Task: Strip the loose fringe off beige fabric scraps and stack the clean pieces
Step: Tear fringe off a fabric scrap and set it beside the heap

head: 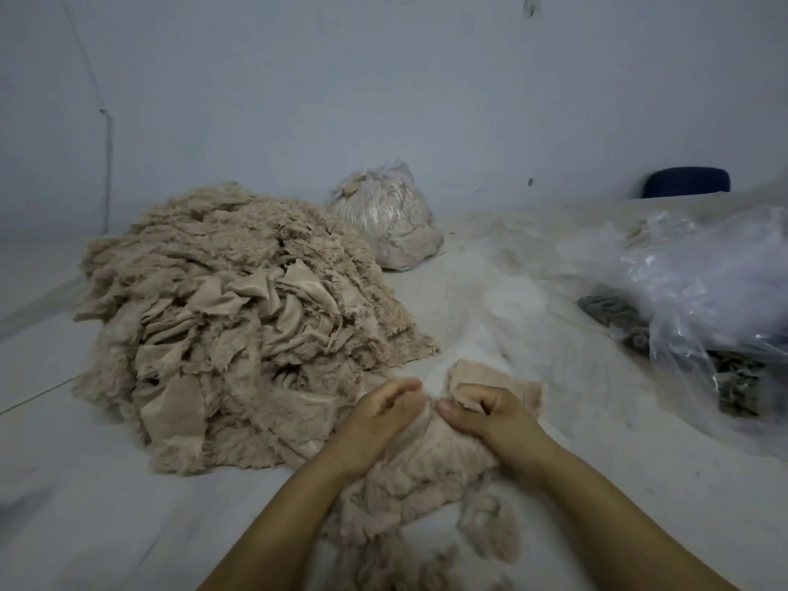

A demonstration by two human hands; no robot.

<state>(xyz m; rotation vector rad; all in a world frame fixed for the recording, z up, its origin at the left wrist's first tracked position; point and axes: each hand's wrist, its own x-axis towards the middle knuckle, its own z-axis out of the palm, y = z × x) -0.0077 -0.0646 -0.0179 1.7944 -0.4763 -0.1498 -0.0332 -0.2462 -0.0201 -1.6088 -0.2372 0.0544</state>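
Observation:
A beige fabric scrap point(507, 388) with fuzzy fringe lies in front of me on the white surface point(106, 484). My right hand point(486, 413) grips its upper edge with curled fingers. My left hand point(383, 413) sits just left of it and pinches the fringe at the same edge, thumbs nearly touching. More fringed scraps point(430, 496) lie heaped under and below my wrists. A large stack of beige pieces point(230, 326) rises at the left.
A tied clear bag point(390, 217) stuffed with beige material stands behind the stack. A big crumpled clear plastic bag point(703, 300) with dark grey fabric point(618, 317) lies at the right. A dark chair back point(686, 182) shows at the far right wall.

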